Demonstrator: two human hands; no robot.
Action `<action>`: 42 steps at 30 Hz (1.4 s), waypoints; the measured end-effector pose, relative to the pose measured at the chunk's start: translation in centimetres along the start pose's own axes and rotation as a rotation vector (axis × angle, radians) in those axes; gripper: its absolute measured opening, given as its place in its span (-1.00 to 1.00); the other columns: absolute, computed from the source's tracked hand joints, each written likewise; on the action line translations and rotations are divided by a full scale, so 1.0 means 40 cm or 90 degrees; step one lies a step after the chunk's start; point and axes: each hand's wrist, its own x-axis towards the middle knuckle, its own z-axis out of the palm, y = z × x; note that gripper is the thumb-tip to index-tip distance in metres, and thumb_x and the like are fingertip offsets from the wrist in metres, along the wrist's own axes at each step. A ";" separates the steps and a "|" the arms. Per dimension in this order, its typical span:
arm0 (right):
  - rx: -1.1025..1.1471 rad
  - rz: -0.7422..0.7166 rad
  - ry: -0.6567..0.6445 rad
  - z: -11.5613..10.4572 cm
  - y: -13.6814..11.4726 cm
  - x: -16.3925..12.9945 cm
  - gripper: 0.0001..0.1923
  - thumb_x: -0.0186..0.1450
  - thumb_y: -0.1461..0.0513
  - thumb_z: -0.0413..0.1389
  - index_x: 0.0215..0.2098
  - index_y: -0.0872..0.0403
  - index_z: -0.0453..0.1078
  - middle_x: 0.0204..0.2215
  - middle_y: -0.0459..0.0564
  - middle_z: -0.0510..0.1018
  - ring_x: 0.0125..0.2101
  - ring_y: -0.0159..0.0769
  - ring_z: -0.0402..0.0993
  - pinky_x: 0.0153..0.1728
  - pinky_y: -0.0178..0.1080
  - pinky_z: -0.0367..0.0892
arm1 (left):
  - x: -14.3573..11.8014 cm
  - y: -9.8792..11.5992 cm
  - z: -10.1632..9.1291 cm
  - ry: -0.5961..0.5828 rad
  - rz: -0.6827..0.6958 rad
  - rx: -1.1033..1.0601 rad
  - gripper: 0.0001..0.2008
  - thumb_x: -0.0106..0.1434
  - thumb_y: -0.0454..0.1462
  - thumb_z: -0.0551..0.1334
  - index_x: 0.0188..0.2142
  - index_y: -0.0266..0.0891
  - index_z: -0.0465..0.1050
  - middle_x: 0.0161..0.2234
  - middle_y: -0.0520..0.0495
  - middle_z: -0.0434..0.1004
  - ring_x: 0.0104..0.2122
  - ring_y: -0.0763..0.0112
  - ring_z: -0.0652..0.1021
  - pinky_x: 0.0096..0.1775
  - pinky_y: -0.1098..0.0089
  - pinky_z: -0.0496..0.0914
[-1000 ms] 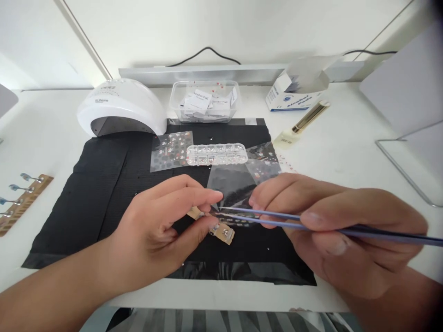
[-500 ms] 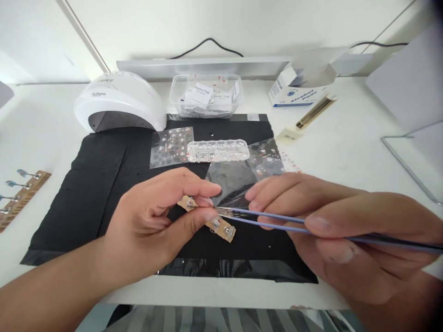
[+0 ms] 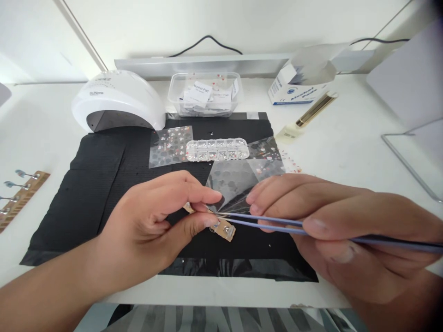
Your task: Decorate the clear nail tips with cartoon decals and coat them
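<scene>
Over the black mat (image 3: 97,184), my left hand (image 3: 148,221) pinches something small between thumb and forefinger, mostly hidden by the fingertips. My right hand (image 3: 332,226) grips blue-purple tweezers (image 3: 277,222), whose narrow tips reach the left fingertips. Whether the tips hold anything is too small to see. Just beneath lies a tan strip (image 3: 226,232) with metal clips and small decorated pieces, partly covered by the left hand. Behind the hands are a clear plastic sheet (image 3: 230,177) and a clear compartment case (image 3: 217,150) of tiny gems.
A white nail lamp (image 3: 119,101) stands at the back left. Beside it are a clear tub (image 3: 173,92) of alcohol pads, an alcohol pads box (image 3: 294,92) and a gold-capped bottle (image 3: 314,110). Patterned sticker sheets (image 3: 169,145) lie on the mat. Another clip strip (image 3: 26,198) sits left.
The tweezers' arms have come slightly closer together, and their tips have shifted a little left and down against the left fingertips. The left hand now covers more of the tan strip.
</scene>
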 end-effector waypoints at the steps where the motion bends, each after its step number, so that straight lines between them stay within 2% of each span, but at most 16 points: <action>1: 0.003 -0.006 -0.008 -0.002 0.004 -0.001 -0.83 0.38 0.23 0.11 -0.10 -0.03 0.51 -0.41 -0.01 0.65 -0.37 -0.21 0.63 -0.20 0.01 0.55 | 0.000 0.000 -0.001 -0.002 0.000 -0.001 -0.86 0.27 -0.32 0.32 -0.16 -0.16 0.55 -0.34 0.00 0.55 -0.38 0.45 0.54 -0.40 0.45 0.42; 5: 0.005 -0.043 -0.053 -0.009 0.019 0.000 -0.84 0.40 0.24 0.07 -0.09 0.01 0.46 -0.38 -0.02 0.65 -0.35 -0.24 0.62 -0.20 -0.02 0.56 | 0.002 0.000 -0.005 -0.032 0.001 -0.011 -0.84 0.26 -0.38 0.31 -0.16 -0.18 0.54 -0.32 0.01 0.56 -0.36 0.50 0.55 -0.37 0.50 0.42; 14: 0.003 -0.043 -0.033 -0.011 0.016 -0.010 -0.86 0.40 0.23 0.08 -0.11 0.01 0.44 -0.42 -0.03 0.61 -0.38 -0.24 0.59 -0.23 0.00 0.56 | 0.001 -0.008 -0.006 -0.060 -0.031 -0.070 -0.72 0.21 -0.41 0.34 -0.10 -0.13 0.51 -0.32 0.06 0.52 -0.33 0.54 0.54 -0.30 0.52 0.45; 18: 0.033 -0.055 0.004 -0.002 0.026 -0.010 -0.82 0.34 0.27 0.13 -0.10 0.04 0.48 -0.42 0.02 0.60 -0.41 -0.21 0.57 -0.28 0.02 0.57 | -0.004 -0.013 -0.003 -0.055 -0.047 -0.081 -0.69 0.22 -0.41 0.32 -0.06 -0.08 0.48 -0.31 0.08 0.51 -0.32 0.54 0.54 -0.31 0.54 0.45; 20: 0.039 -0.080 0.022 0.003 0.031 -0.004 -0.81 0.32 0.28 0.13 -0.11 0.04 0.49 -0.44 0.02 0.60 -0.43 -0.21 0.55 -0.32 0.00 0.57 | -0.004 -0.013 0.000 -0.049 -0.055 -0.096 -0.69 0.23 -0.41 0.31 -0.06 -0.08 0.48 -0.31 0.09 0.52 -0.31 0.54 0.54 -0.30 0.55 0.46; 24: 0.026 -0.125 0.003 0.008 0.035 0.015 -0.82 0.32 0.30 0.12 -0.13 0.07 0.49 -0.46 0.03 0.58 -0.44 -0.23 0.53 -0.35 -0.03 0.57 | -0.001 -0.008 0.006 -0.034 -0.063 -0.109 -0.75 0.21 -0.41 0.33 -0.12 -0.12 0.51 -0.31 0.09 0.56 -0.34 0.56 0.54 -0.30 0.58 0.47; 27: 0.031 -0.132 -0.008 0.007 0.037 0.020 -0.82 0.32 0.32 0.11 -0.13 0.11 0.49 -0.45 0.05 0.57 -0.43 -0.22 0.53 -0.33 -0.01 0.56 | -0.001 -0.004 0.007 -0.006 -0.063 -0.102 -0.79 0.23 -0.41 0.31 -0.16 -0.15 0.52 -0.31 0.07 0.55 -0.33 0.57 0.53 -0.31 0.57 0.46; 30: 0.042 -0.139 -0.011 0.003 0.037 0.011 -0.79 0.32 0.33 0.10 -0.10 0.13 0.49 -0.45 0.05 0.57 -0.43 -0.21 0.53 -0.32 0.00 0.56 | -0.003 -0.002 0.006 -0.010 -0.059 -0.077 -0.80 0.24 -0.41 0.29 -0.16 -0.16 0.51 -0.32 0.07 0.54 -0.33 0.57 0.53 -0.30 0.54 0.45; 36: -0.005 -0.050 -0.021 -0.009 0.030 -0.019 -0.78 0.40 0.23 0.06 -0.02 -0.02 0.46 -0.38 0.02 0.59 -0.39 -0.21 0.56 -0.25 0.06 0.55 | -0.001 0.003 0.002 -0.031 -0.051 -0.058 -0.83 0.26 -0.42 0.26 -0.17 -0.18 0.50 -0.33 0.07 0.54 -0.36 0.57 0.53 -0.36 0.54 0.41; 42: 0.014 -0.085 -0.020 -0.009 0.039 -0.019 -0.77 0.38 0.26 0.09 -0.01 0.01 0.46 -0.38 0.01 0.58 -0.39 -0.22 0.56 -0.26 0.03 0.54 | -0.001 0.003 0.003 -0.038 -0.057 -0.052 -0.86 0.28 -0.42 0.24 -0.19 -0.20 0.50 -0.34 0.06 0.52 -0.37 0.58 0.51 -0.37 0.55 0.39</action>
